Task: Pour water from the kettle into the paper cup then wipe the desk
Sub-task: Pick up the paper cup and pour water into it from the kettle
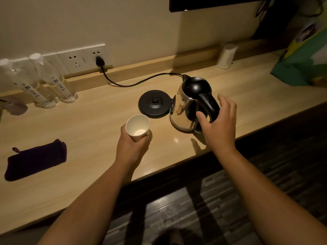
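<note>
A white paper cup (137, 126) is tilted toward me above the wooden desk (88, 138), with my left hand (131, 147) gripping its lower part. A steel kettle (187, 106) with a black lid and handle stands on the desk, off its round black base (154, 103), which lies just to its left. My right hand (219, 124) is spread open beside the kettle's black handle, thumb by the handle, not closed on it. A dark folded cloth (35, 159) lies at the desk's left front.
Two clear water bottles (47, 82) stand at the back left near a wall socket (85, 58); the base's cord (132, 83) runs from it across the desk. An upturned paper cup (226, 56) and a green bag (300, 55) stand at the back right.
</note>
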